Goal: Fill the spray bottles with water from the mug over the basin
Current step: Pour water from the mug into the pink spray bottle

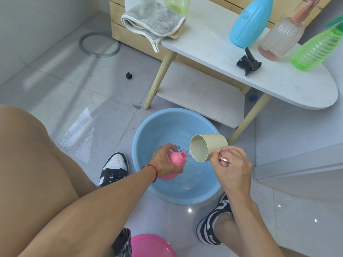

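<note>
Over the blue basin (148, 190), the left hand (165, 160) has its grip wrapped around the pink bottle (175, 160), neck tilted toward three o'clock. Right hand (232, 166) pinches the handle of the beige mug (207, 150), tipped, rim just beside the bottle's mouth. Up at one o'clock, the counter (297, 86) carries blue, clear and green bottles, a black sprayer head and a grey cloth.

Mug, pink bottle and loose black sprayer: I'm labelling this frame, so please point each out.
mug (213, 143), head view, on its outer side wall.
pink bottle (174, 159), head view, on its shoulder.
black sprayer (248, 63), head view, on its body.
</note>
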`<action>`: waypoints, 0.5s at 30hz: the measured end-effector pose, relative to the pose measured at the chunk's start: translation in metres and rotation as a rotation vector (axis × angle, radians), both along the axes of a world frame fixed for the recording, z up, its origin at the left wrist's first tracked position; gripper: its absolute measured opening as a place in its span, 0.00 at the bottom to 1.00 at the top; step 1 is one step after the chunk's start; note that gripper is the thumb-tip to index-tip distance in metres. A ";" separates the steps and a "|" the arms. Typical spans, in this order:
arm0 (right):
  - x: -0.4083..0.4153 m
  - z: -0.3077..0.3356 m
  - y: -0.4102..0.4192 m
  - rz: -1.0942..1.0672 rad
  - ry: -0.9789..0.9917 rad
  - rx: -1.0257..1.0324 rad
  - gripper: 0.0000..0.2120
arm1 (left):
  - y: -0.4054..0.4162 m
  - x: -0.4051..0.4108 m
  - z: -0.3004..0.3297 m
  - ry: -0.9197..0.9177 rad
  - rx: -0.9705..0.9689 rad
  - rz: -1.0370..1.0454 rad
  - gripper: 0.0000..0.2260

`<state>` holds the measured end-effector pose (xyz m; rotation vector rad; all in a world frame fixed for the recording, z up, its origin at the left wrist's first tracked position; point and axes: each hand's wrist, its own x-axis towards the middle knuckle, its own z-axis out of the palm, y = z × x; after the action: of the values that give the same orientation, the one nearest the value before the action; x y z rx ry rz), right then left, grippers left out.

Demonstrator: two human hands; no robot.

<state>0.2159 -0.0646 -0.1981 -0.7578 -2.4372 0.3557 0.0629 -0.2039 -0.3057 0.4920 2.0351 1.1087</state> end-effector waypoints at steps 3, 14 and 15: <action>0.001 0.000 0.000 0.002 0.002 0.009 0.18 | 0.000 0.000 0.001 -0.005 0.002 -0.003 0.26; 0.001 0.002 -0.005 0.060 0.052 0.083 0.18 | -0.001 0.001 0.005 -0.025 0.014 -0.025 0.26; 0.001 0.002 -0.005 0.068 0.052 0.092 0.18 | -0.001 0.001 0.005 -0.028 0.012 -0.031 0.26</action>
<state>0.2170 -0.0692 -0.1964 -0.6199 -2.4170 0.2830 0.0636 -0.2049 -0.3006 0.5096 1.9914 1.1034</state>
